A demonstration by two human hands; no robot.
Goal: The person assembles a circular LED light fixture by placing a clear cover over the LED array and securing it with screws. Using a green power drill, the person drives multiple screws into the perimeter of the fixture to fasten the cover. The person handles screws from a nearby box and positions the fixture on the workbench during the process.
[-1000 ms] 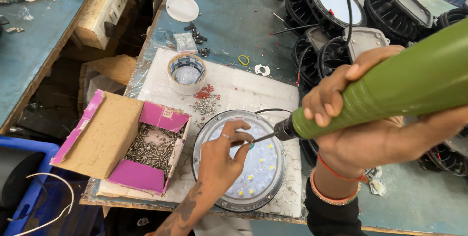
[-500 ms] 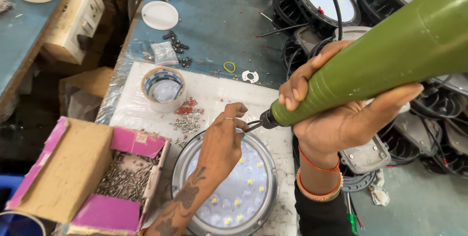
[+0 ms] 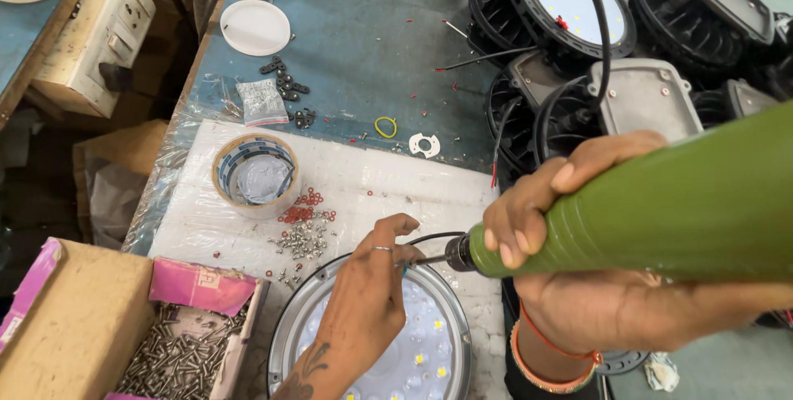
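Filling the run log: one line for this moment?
left hand: steadies bit tip on round lamp | right hand: grips green driver | screws box at left

Ring on left grip [image 3: 368,305], forearm tattoo; orange bangles at right wrist
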